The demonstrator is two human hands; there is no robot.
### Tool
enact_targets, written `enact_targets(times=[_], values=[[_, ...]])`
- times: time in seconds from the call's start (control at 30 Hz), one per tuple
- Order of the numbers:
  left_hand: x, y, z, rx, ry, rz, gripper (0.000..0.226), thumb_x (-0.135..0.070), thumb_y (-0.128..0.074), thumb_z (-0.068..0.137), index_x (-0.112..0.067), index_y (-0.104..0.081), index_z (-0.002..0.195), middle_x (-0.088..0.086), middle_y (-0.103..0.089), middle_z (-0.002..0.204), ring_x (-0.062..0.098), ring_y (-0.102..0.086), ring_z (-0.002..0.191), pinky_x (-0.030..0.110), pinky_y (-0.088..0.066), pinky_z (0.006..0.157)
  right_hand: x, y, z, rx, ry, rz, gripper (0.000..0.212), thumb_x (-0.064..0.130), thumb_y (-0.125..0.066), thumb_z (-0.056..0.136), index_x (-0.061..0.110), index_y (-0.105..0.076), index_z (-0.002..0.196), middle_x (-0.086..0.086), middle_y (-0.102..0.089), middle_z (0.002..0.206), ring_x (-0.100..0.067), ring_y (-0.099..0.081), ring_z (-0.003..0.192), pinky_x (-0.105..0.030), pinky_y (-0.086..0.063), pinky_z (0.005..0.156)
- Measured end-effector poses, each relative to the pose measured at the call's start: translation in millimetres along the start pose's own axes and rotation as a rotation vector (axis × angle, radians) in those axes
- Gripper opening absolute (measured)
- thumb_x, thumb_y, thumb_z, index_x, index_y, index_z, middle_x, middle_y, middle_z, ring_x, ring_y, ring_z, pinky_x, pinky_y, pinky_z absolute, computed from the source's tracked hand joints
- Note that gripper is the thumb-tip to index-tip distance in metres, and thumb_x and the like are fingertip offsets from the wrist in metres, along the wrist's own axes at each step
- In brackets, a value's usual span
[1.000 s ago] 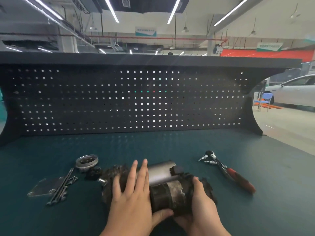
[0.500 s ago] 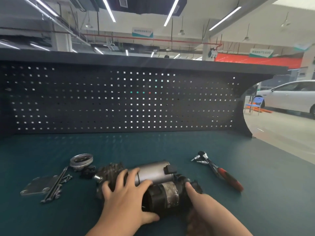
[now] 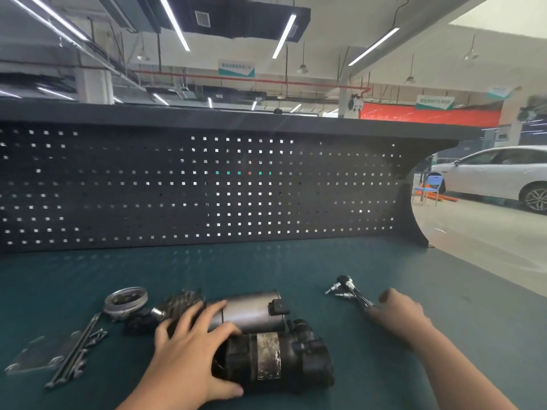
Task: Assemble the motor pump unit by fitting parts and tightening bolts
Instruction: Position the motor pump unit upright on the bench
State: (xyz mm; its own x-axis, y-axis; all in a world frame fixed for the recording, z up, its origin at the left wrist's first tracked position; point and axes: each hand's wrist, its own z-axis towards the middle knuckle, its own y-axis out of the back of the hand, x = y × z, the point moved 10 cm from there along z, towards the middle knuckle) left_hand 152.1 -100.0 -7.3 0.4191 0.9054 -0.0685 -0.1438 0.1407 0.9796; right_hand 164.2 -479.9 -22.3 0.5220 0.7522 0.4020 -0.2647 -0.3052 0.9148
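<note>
Your right hand [image 3: 396, 313] has left the motor [image 3: 275, 355] on the worktop [image 3: 266, 267] and reached the ratchet [image 3: 353, 292]; grip blurred, possibly closing. Left hand [image 3: 189, 350] steadies the motor, fingers spread. Bolt tightening likely follows.

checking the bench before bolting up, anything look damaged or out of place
Nothing looks broken or spilled. The motor unit is grimy, with a worn, scratched pale band around its body. Loose long bolts lie across a flat plate at the left. The ratchet lies at the right.
</note>
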Motion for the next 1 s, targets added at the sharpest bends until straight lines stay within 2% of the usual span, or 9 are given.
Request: enact_targets(times=[0.13,0.3,0.4,0.5,0.6,0.73,0.8,0.87,1.0], values=[[2,4,3,-0.034,-0.011,0.014,0.086,-0.083,-0.059,0.057,-0.057,-0.027,0.132,-0.028,0.016,0.154,0.010,0.013,0.146,0.050,-0.004,0.113,-9,-18,15,0.013,0.053,0.140,0.025,0.026,-0.063,0.084,0.002,-0.060,0.078,-0.007,-0.056,0.068,-0.025,-0.053,0.064,-0.028,-0.039,0.057],[-3,12,0,0.001,-0.037,0.014,0.101,-0.089,-0.048,0.062,-0.058,-0.003,0.146,-0.022,0.032,0.152,0.003,0.026,0.136,0.048,-0.003,0.113,11,27,-3,-0.237,0.186,0.253,0.024,0.023,-0.055,0.093,0.007,-0.055,0.075,-0.008,-0.054,0.080,-0.026,-0.047,0.072,-0.032,-0.035,0.062],[-17,61,-10,-0.296,-0.019,-0.264,0.125,-0.105,-0.007,0.041,-0.041,0.005,0.148,-0.020,0.021,0.154,-0.001,0.014,0.139,0.042,-0.012,0.113,53,65,-48,-0.333,0.436,0.576,0.017,0.014,-0.063,0.089,0.016,-0.049,0.079,-0.004,-0.053,0.077,-0.016,-0.050,0.069,-0.018,-0.036,0.057],[-43,104,-25,-0.582,-0.050,-0.532,0.071,-0.084,-0.024,0.079,-0.052,-0.007,0.139,-0.040,0.001,0.145,-0.021,0.000,0.134,0.020,-0.010,0.114,109,51,-105,-0.050,0.681,0.703,0.027,0.012,-0.058,0.089,0.033,-0.043,0.082,-0.005,-0.059,0.067,-0.013,-0.050,0.052,-0.016,-0.039,0.049],[-66,110,-24,-0.638,-0.036,-0.575,0.058,-0.043,-0.045,0.095,-0.050,-0.006,0.137,-0.041,-0.013,0.137,-0.029,-0.012,0.124,-0.002,-0.008,0.102,147,30,-154,0.186,0.867,0.689,0.030,0.009,-0.059,0.088,0.036,-0.049,0.080,0.005,-0.057,0.062,-0.007,-0.044,0.055,-0.021,-0.038,0.055],[-45,105,-32,-0.675,-0.017,-0.729,0.031,-0.031,-0.053,0.092,-0.052,-0.041,0.112,-0.027,-0.060,0.100,-0.023,-0.050,0.096,-0.002,-0.034,0.080,159,20,-179,0.499,0.892,0.763,0.015,0.019,-0.062,0.081,0.030,-0.056,0.073,0.001,-0.057,0.062,-0.015,-0.047,0.059,-0.026,-0.037,0.058],[-39,99,-34,-0.635,-0.039,-0.774,0.021,-0.044,-0.048,0.082,-0.051,-0.049,0.102,-0.023,-0.067,0.085,-0.014,-0.057,0.092,0.003,-0.039,0.075,164,10,-194,0.733,0.839,0.871,0.008,0.040,-0.063,0.082,0.033,-0.066,0.084,-0.021,-0.068,0.079,-0.025,-0.060,0.068,-0.030,-0.045,0.065],[-45,93,-32,-0.587,-0.079,-0.783,0.018,-0.049,-0.048,0.077,-0.047,-0.055,0.094,-0.030,-0.066,0.087,-0.014,-0.058,0.090,0.003,-0.039,0.073,164,-12,-204,1.042,0.604,1.100,0.042,0.052,-0.061,0.085,0.018,-0.070,0.108,-0.022,-0.061,0.067,-0.027,-0.058,0.054,-0.032,-0.044,0.054],[-68,79,-27,-0.510,-0.155,-0.802,0.011,-0.048,-0.053,0.078,-0.045,-0.059,0.086,-0.028,-0.066,0.088,-0.008,-0.061,0.086,0.006,-0.041,0.072,166,-33,-218,1.401,0.243,1.379,0.042,0.057,-0.056,0.078,0.015,-0.061,0.076,-0.005,-0.040,0.048,-0.014,-0.034,0.034,-0.017,-0.029,0.036]])
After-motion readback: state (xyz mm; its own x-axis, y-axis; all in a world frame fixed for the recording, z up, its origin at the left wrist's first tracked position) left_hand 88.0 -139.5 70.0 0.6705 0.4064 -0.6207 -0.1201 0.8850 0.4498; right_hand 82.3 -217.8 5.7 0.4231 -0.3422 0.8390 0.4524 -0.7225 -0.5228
